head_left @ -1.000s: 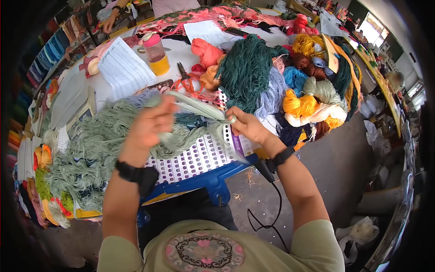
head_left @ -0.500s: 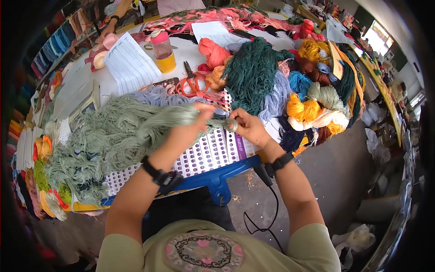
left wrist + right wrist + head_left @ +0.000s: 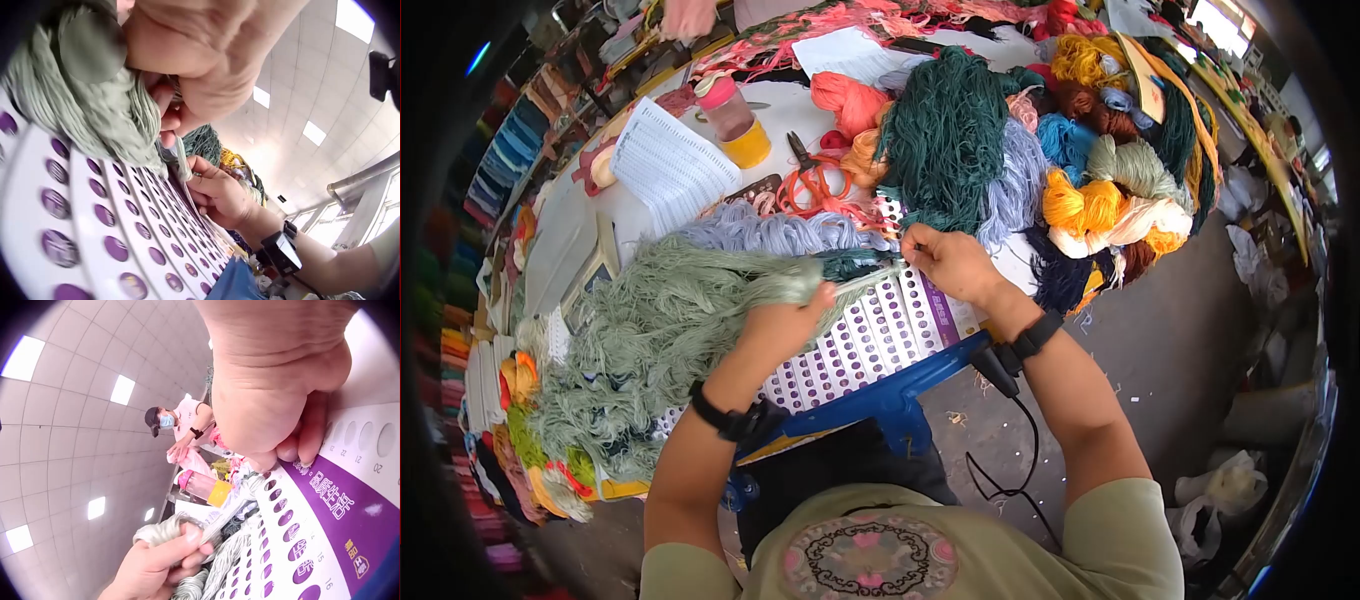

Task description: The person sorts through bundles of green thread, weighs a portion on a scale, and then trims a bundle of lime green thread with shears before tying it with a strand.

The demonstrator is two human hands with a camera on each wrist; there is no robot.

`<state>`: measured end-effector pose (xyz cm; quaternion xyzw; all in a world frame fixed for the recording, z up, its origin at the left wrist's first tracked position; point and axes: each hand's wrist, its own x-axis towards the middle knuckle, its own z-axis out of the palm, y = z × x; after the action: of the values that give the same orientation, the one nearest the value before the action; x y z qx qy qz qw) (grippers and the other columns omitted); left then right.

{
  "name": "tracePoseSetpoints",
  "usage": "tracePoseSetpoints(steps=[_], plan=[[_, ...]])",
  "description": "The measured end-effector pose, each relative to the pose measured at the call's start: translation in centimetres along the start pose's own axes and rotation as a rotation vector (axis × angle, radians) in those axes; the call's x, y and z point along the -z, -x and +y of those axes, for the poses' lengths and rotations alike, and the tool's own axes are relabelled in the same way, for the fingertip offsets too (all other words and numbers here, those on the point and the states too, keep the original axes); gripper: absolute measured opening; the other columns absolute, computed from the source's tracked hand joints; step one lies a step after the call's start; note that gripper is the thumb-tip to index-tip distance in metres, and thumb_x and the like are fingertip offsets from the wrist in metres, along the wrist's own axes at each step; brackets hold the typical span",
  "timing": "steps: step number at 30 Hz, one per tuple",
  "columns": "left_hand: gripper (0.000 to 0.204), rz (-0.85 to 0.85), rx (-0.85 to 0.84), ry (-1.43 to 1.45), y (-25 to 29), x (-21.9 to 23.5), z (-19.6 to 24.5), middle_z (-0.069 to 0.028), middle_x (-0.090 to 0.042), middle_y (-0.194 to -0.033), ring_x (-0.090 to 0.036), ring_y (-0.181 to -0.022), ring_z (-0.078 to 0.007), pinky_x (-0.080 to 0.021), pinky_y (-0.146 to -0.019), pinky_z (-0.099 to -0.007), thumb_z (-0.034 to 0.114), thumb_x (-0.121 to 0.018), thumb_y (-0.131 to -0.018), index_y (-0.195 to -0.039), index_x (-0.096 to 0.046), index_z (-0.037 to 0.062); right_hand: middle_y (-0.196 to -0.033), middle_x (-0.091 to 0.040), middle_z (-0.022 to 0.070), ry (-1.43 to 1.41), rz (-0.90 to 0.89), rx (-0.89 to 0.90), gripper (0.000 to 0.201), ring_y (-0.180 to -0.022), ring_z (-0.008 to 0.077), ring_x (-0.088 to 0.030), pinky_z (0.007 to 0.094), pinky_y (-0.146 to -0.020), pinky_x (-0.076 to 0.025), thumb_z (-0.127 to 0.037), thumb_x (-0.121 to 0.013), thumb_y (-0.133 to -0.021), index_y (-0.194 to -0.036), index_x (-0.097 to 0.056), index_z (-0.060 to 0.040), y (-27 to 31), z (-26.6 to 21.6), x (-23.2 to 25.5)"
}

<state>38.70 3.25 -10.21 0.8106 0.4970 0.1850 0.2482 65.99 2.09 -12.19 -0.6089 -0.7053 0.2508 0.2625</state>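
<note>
My left hand (image 3: 785,325) grips a pale green thread skein (image 3: 94,106), its thumb lying along the strands in the right wrist view. A thin length of the same thread (image 3: 182,156) runs from it to my right hand (image 3: 955,265), whose thumb and fingers pinch the far end. Both hands are close over white cards (image 3: 870,335) with rows of holes and purple dots. The right hand's fingertips lie beside a purple printed band (image 3: 331,506) on the end card. A large heap of loose pale green thread (image 3: 660,340) spreads to the left of my left hand.
Red-handled scissors (image 3: 815,185), a pink-lidded bottle (image 3: 732,120) and a printed sheet (image 3: 672,160) lie beyond the hands. Dark green thread (image 3: 950,135) and coloured skeins (image 3: 1085,205) pile at right. Blue framing (image 3: 880,390) edges the table. Another person (image 3: 187,419) stands across.
My left hand swings right toward the right hand, then draws back left and lower with the skein. The strand between the hands is now stretched. My right hand keeps its pinch near the cards' end.
</note>
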Motion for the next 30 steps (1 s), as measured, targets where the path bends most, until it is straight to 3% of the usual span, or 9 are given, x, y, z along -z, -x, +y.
tracePoseSetpoints(steps=[4,11,15,16,19,23,25,26,30], plan=[[0.038,-0.047,0.518,0.535,2.0,5.3,-1.9,-0.0068,-0.069,-0.086,-0.053,-0.059,-0.0124,-0.037,-0.05,-0.0272,0.041,-0.054,-0.095,-0.106,-0.069,0.0078,-0.073,-0.065,0.0095,0.021,-0.012,0.007,0.009,-0.07,0.0305,-0.064,0.0403,-0.064,-0.047,-0.021,-0.058,-0.091,-0.097,-0.058,-0.0145,-0.1,0.4,-0.2],[0.04,0.478,0.379,0.94,8.4,15.7,-0.6,-0.0026,-0.064,-0.086,-0.034,-0.048,-0.0031,-0.022,-0.044,-0.0167,0.039,-0.056,-0.095,-0.113,-0.064,0.0036,-0.074,-0.066,0.0095,0.213,0.003,0.005,0.02,-0.072,0.031,-0.065,0.0418,-0.064,-0.049,-0.03,-0.061,-0.088,-0.102,-0.057,-0.0166,1.2,-1.2,-0.5],[0.036,0.153,0.328,1.352,13.8,17.3,1.7,0.0006,-0.052,-0.072,-0.03,-0.047,-0.0017,-0.021,-0.043,-0.0181,0.04,-0.055,-0.095,-0.101,-0.063,0.0054,-0.084,-0.066,0.008,0.033,-0.03,0.029,0.044,-0.076,0.0241,-0.066,0.0379,-0.069,-0.05,-0.028,-0.072,-0.082,-0.116,-0.052,-0.0091,1.1,-4.4,-0.6],[0.032,0.15,-0.118,1.062,14.6,15.9,3.4,0.0004,-0.052,-0.073,-0.03,-0.047,-0.0023,-0.021,-0.043,-0.0183,0.037,-0.052,-0.096,-0.099,-0.063,0.0076,-0.097,-0.065,0.0097,-0.089,-0.07,0.154,0.05,-0.088,0.0262,-0.064,0.0392,-0.078,-0.049,-0.026,-0.073,-0.08,-0.12,-0.051,-0.0078,1.1,-8.1,-0.9],[0.05,-0.499,0.359,1.473,15.1,15.3,7.1,-0.0055,-0.057,-0.071,-0.032,-0.043,-0.0047,-0.027,-0.042,-0.0204,0.047,-0.037,-0.102,-0.105,-0.062,0.0036,-0.123,-0.056,0.0141,-0.226,-0.206,0.716,0.064,-0.119,0.0302,-0.052,0.0396,-0.101,-0.039,-0.023,-0.075,-0.075,-0.131,-0.047,-0.0067,2.4,-20.3,-1.4],[0.061,-0.84,0.087,1.059,19.3,18.8,8.7,-0.0037,-0.061,-0.068,-0.042,-0.043,-0.0047,-0.032,-0.041,-0.0207,0.056,-0.035,-0.099,-0.101,-0.065,0.0027,-0.12,-0.058,0.0137,-0.342,-0.616,0.899,0.052,-0.118,0.0288,-0.053,0.0361,-0.101,-0.04,-0.008,-0.069,-0.077,-0.126,-0.051,-0.0051,4.1,-28.1,-3.9],[0.06,-0.787,0.026,0.978,22.4,21.7,6.7,-0.0027,-0.061,-0.067,-0.042,-0.043,-0.0051,-0.033,-0.042,-0.021,0.055,-0.037,-0.099,-0.101,-0.065,0.0026,-0.106,-0.064,0.0102,-0.38,-0.816,0.662,0.035,-0.101,0.0257,-0.062,0.0325,-0.087,-0.048,-0.006,-0.067,-0.079,-0.113,-0.059,-0.0026,4.1,-29.0,-4.4],[0.058,-0.753,-0.033,0.897,23.9,22.9,5.4,-0.0016,-0.061,-0.066,-0.043,-0.043,-0.0054,-0.035,-0.042,-0.0214,0.055,-0.039,-0.098,-0.1,-0.065,0.0024,-0.092,-0.067,0.0073,-0.628,-0.578,0.711,0.022,-0.085,0.0175,-0.065,0.0271,-0.072,-0.049,-0.001,-0.066,-0.079,-0.101,-0.063,-0.0004,4.2,-29.2,-4.7],[0.046,-0.359,0.223,1.182,27.6,24.0,-0.9,-0.0026,-0.064,-0.069,-0.047,-0.045,-0.006,-0.038,-0.044,-0.0216,0.046,-0.049,-0.097,-0.099,-0.064,0.0028,-0.088,-0.067,0.0084,-0.801,-0.617,0.579,0.023,-0.082,0.0113,-0.064,0.025,-0.069,-0.048,0.002,-0.065,-0.078,-0.101,-0.061,0.0014,4.7,-35.0,-2.1]])
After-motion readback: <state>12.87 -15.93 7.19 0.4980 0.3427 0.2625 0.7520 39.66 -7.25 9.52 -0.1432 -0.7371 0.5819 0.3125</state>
